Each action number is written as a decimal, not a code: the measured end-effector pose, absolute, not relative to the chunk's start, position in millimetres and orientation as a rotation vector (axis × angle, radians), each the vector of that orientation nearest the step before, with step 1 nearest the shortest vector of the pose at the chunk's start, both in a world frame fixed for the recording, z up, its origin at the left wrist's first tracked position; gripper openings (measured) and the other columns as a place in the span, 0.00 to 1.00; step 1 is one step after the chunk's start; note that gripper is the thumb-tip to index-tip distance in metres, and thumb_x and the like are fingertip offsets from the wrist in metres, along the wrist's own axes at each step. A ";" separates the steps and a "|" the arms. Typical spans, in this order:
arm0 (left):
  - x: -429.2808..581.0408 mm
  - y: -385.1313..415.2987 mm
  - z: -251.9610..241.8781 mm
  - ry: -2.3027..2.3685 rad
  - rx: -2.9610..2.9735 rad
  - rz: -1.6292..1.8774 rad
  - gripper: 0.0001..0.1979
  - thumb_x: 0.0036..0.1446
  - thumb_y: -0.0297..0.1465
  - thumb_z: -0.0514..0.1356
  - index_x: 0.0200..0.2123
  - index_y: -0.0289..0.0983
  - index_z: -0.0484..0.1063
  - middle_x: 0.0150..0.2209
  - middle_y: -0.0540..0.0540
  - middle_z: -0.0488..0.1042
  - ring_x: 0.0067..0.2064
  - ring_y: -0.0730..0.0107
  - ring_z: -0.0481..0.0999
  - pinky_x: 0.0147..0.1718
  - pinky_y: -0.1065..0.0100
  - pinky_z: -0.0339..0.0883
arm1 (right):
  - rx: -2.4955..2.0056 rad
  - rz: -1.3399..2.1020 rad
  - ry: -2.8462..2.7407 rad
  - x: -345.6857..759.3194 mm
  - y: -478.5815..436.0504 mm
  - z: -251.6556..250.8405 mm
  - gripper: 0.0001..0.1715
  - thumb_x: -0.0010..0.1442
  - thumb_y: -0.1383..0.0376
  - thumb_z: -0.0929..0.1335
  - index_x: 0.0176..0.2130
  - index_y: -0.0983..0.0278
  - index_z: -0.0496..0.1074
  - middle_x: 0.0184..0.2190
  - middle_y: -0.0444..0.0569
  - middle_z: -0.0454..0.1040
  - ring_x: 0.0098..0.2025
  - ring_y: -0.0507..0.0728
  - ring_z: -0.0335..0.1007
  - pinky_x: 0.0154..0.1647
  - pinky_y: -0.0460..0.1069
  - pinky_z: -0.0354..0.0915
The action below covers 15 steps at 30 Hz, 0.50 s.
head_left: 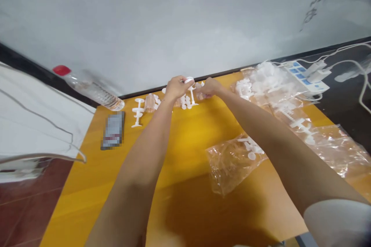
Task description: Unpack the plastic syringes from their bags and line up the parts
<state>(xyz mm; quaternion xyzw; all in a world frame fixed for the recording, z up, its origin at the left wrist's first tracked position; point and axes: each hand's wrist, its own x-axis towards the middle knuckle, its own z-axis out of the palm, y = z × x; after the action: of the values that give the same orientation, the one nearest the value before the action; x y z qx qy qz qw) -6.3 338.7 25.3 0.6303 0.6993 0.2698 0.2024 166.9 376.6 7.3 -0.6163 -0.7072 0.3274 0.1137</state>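
Yellow tabletop (185,142) runs up to a pale wall. At its far edge the left hand (174,87) pinches a white plastic cap (189,80) while the right hand (209,87) closes on a small clear piece beside it. White stemmed parts (138,112) lie just left; a water bottle (91,88), phone (113,130) and plastic bags (232,166) surround them.

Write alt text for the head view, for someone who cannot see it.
Two bare hands, left hand and right hand, meet over small white plastic parts at the far edge of a yellow table. Clear plastic bags lie right, a water bottle left.
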 end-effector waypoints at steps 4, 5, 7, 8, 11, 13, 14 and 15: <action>-7.5 358.7 13.4 1.983 1.821 0.660 0.16 0.59 0.45 0.64 0.38 0.38 0.79 0.34 0.47 0.79 0.38 0.63 0.75 0.39 0.67 0.65 | -1.760 1.034 -2.117 183.9 388.9 7.2 0.32 0.52 0.39 0.77 0.29 0.65 0.77 0.23 0.56 0.76 0.30 0.63 0.78 0.34 0.56 0.74; -7.8 361.2 11.3 1.981 1.828 0.638 0.16 0.59 0.45 0.64 0.38 0.38 0.79 0.35 0.47 0.79 0.39 0.63 0.75 0.40 0.66 0.65 | -1.757 1.030 -2.116 187.4 391.9 5.9 0.33 0.51 0.39 0.78 0.31 0.66 0.77 0.24 0.56 0.77 0.30 0.63 0.77 0.34 0.55 0.74; -8.4 364.7 8.4 1.976 1.840 0.600 0.16 0.60 0.46 0.64 0.37 0.39 0.80 0.36 0.47 0.80 0.40 0.62 0.76 0.42 0.66 0.66 | -1.739 1.026 -2.089 191.9 398.3 0.8 0.35 0.48 0.41 0.80 0.38 0.68 0.79 0.27 0.57 0.79 0.30 0.62 0.77 0.33 0.53 0.74; -8.6 365.9 7.5 1.975 1.847 0.582 0.17 0.60 0.47 0.63 0.38 0.39 0.80 0.37 0.47 0.81 0.41 0.62 0.76 0.43 0.65 0.66 | -1.710 1.047 -2.060 192.9 401.5 -3.0 0.38 0.46 0.44 0.81 0.43 0.70 0.79 0.30 0.58 0.80 0.31 0.61 0.78 0.32 0.53 0.74; -9.8 368.4 6.2 1.975 1.858 0.544 0.18 0.60 0.48 0.63 0.39 0.39 0.81 0.40 0.45 0.82 0.44 0.60 0.78 0.46 0.64 0.66 | -1.566 1.149 -1.941 191.8 410.4 -16.1 0.53 0.41 0.52 0.84 0.60 0.69 0.72 0.46 0.60 0.81 0.36 0.60 0.79 0.33 0.50 0.75; -11.3 369.4 5.3 1.966 1.858 0.529 0.18 0.59 0.47 0.65 0.41 0.39 0.81 0.42 0.44 0.83 0.46 0.59 0.79 0.47 0.64 0.67 | -1.500 1.177 -1.896 189.0 414.2 -22.7 0.55 0.39 0.56 0.85 0.62 0.68 0.72 0.50 0.59 0.79 0.39 0.59 0.79 0.34 0.49 0.75; -12.3 369.8 4.6 1.957 1.857 0.525 0.18 0.57 0.46 0.67 0.41 0.39 0.81 0.43 0.44 0.83 0.46 0.59 0.79 0.48 0.64 0.67 | -1.488 1.176 -1.891 187.4 415.2 -24.6 0.52 0.39 0.57 0.85 0.60 0.67 0.74 0.50 0.58 0.79 0.40 0.60 0.79 0.35 0.48 0.76; -13.4 370.2 3.8 1.947 1.855 0.523 0.17 0.56 0.45 0.68 0.42 0.39 0.81 0.43 0.44 0.84 0.46 0.59 0.79 0.48 0.64 0.68 | -1.484 1.176 -1.887 185.9 415.4 -25.5 0.49 0.40 0.57 0.85 0.58 0.67 0.76 0.48 0.57 0.80 0.40 0.60 0.79 0.35 0.48 0.76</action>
<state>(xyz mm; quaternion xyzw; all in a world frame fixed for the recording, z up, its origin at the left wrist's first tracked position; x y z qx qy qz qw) -13.4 370.2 3.8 0.6635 0.6964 0.1871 0.1996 185.9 415.4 -25.5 -0.5400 -0.6867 0.4278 0.2319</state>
